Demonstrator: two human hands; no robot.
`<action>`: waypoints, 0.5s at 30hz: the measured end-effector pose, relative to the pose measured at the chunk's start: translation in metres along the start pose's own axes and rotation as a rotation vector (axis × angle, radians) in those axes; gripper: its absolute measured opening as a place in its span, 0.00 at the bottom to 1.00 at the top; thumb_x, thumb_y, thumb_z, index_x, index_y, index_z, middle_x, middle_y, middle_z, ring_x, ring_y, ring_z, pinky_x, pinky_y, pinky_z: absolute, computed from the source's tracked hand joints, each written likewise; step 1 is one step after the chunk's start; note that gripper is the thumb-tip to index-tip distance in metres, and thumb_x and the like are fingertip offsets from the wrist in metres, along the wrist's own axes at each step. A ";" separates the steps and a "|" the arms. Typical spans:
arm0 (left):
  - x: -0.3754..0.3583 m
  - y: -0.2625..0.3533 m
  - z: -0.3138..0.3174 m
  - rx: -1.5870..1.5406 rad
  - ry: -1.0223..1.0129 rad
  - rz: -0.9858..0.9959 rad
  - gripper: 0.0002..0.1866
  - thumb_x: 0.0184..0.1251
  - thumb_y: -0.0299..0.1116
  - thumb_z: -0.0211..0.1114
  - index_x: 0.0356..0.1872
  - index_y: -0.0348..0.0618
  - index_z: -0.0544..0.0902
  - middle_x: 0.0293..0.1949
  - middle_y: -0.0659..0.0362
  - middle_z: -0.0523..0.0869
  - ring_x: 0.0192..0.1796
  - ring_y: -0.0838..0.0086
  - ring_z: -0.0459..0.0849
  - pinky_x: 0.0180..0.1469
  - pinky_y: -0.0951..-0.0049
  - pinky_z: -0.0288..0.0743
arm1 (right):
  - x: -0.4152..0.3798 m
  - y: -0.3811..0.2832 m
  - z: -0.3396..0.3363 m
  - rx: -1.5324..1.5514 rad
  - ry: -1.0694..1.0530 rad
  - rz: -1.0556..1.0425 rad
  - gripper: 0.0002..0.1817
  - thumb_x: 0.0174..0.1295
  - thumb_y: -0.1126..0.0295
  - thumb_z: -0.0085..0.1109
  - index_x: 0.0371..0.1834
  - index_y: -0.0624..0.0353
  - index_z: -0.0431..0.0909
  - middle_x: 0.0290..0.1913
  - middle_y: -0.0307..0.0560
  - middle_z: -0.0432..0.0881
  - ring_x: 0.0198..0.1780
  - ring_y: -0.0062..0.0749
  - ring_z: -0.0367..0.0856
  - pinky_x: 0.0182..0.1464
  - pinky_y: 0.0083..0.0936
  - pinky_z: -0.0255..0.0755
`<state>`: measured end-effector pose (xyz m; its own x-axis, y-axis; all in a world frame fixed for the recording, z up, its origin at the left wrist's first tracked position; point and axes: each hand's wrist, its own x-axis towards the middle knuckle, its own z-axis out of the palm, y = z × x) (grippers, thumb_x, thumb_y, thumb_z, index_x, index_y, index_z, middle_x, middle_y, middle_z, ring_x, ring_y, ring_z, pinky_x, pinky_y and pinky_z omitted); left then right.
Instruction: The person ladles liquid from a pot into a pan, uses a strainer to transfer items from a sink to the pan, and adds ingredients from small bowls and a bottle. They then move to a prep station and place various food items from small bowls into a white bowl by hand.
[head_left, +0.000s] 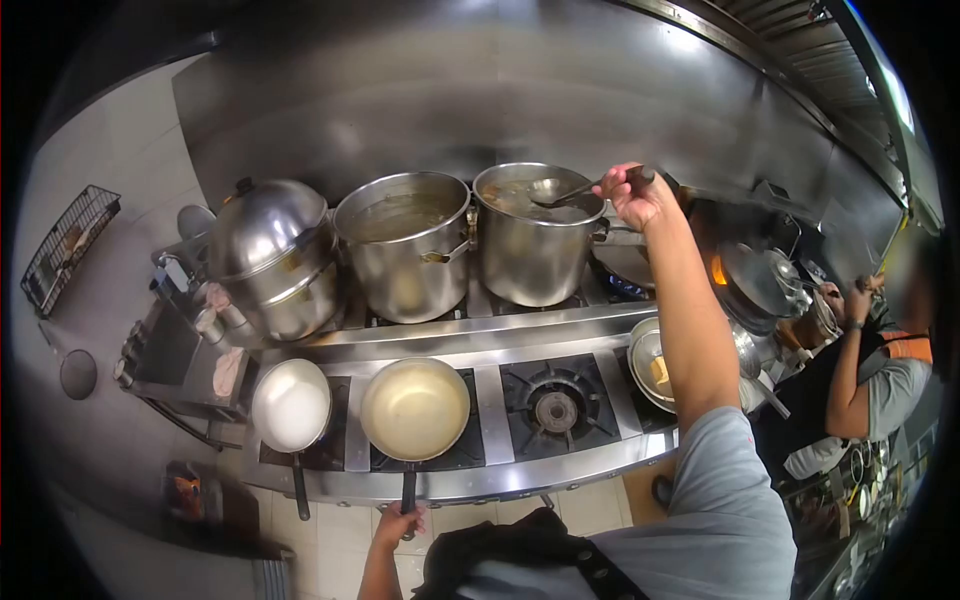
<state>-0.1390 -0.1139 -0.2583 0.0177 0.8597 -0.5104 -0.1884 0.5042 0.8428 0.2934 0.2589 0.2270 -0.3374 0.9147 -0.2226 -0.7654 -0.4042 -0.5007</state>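
My right hand (pixel 632 196) is closed round the dark handle of a metal ladle (pixel 548 189), arm stretched out over the stove. The ladle's bowl is at the liquid in the right-hand stockpot (pixel 535 250), inside its rim. Low in front, my left hand (pixel 398 524) grips the black handle of a frying pan (pixel 416 408). That pan has a pale yellowish inside and rests on a front burner. A second stockpot (pixel 402 270), also holding liquid, stands just left of the first.
Left of my pan sits another frying pan (pixel 291 405) with a whitish inside. A domed steel pot (pixel 268 240) is at the back left. The bare burner (pixel 556 408) lies right of my pan. At right, a co-worker (pixel 860 370) stands by a wok (pixel 750 275) near a flame.
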 end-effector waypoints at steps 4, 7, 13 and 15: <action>-0.015 -0.001 0.004 0.105 0.122 -0.020 0.11 0.58 0.32 0.68 0.35 0.39 0.75 0.24 0.57 0.81 0.24 0.70 0.83 0.24 0.72 0.76 | -0.010 -0.005 0.009 -0.036 -0.113 -0.002 0.27 0.52 0.79 0.51 0.50 0.83 0.48 0.23 0.48 0.72 0.21 0.27 0.78 0.17 0.14 0.73; -0.031 0.000 0.008 0.074 0.185 -0.020 0.12 0.58 0.35 0.69 0.36 0.43 0.75 0.27 0.58 0.82 0.26 0.72 0.83 0.24 0.76 0.74 | -0.002 -0.006 0.007 -0.114 -0.080 -0.037 0.23 0.52 0.79 0.52 0.45 0.83 0.53 0.23 0.47 0.73 0.20 0.26 0.78 0.16 0.14 0.73; -0.054 -0.033 -0.008 0.006 0.396 0.075 0.15 0.62 0.42 0.65 0.44 0.47 0.73 0.40 0.55 0.82 0.39 0.71 0.82 0.29 0.73 0.75 | 0.014 -0.005 -0.009 -0.520 0.026 -0.053 0.05 0.55 0.76 0.52 0.28 0.68 0.69 0.20 0.43 0.75 0.19 0.24 0.77 0.14 0.13 0.71; -0.069 -0.037 -0.008 -0.161 0.498 0.131 0.19 0.64 0.50 0.59 0.44 0.47 0.73 0.39 0.55 0.82 0.39 0.69 0.82 0.30 0.71 0.75 | 0.022 0.000 -0.021 -0.596 0.042 -0.077 0.03 0.55 0.75 0.52 0.24 0.61 0.71 0.19 0.41 0.75 0.18 0.23 0.77 0.13 0.15 0.70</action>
<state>-0.1415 -0.1929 -0.2555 -0.4761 0.7526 -0.4549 -0.3065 0.3428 0.8880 0.2980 0.2791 0.2044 -0.2615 0.9456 -0.1938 -0.3439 -0.2789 -0.8966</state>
